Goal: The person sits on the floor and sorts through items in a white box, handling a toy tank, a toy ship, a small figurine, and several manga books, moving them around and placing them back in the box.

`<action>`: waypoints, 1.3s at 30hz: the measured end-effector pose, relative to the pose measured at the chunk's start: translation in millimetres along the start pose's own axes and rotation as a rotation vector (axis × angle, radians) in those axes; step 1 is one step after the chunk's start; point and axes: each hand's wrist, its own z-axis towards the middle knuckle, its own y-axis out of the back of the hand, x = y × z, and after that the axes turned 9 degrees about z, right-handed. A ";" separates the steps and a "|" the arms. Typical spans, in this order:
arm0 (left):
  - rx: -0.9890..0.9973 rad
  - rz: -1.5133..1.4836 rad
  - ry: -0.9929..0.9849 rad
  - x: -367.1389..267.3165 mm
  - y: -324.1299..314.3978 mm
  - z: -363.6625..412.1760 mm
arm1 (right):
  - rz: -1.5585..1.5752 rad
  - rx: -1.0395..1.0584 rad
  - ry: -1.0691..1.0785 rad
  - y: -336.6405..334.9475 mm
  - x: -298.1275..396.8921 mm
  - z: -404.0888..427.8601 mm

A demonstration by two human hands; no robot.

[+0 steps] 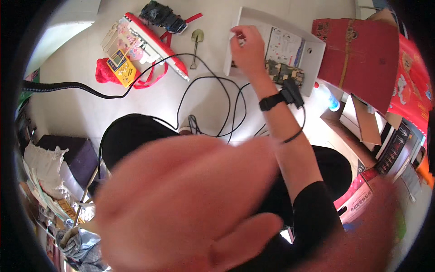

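Observation:
My right hand [249, 49] is over the left part of a white box [314, 64], its fingers curled with a gap between thumb and forefinger. Nothing clear shows in its grip. Inside the box lie a printed sheet with drawings [284, 44] and camouflage-patterned pieces [283, 73], partly behind my wrist. A black strap [272, 102] with a dark module [293, 93] and cable circles that wrist. Very close to the camera, my left hand [190, 193] is large and blurred. It covers much of the lower view, and whether it holds anything is hidden.
Black cable [228, 98] loops over the floor. A small folding shovel [196, 47], red-and-white toy boat [159, 47], yellow handheld game [123, 69] and dark toy [163, 17] lie left of the box. A red carton [365, 57] and plastic bottle [328, 97] stand at right.

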 end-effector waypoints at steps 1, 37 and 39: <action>-0.009 0.016 -0.010 1.5 6.7 0.0 | -0.057 -0.011 0.049 -1.6 0.8 0.7; -0.564 -0.717 1.206 261.7 -49.0 -141.3 | 0.607 0.857 -0.841 -150.5 63.6 -14.4; -0.546 -0.697 1.280 262.7 -56.6 -138.7 | 0.719 0.874 -0.726 -151.2 73.9 -10.9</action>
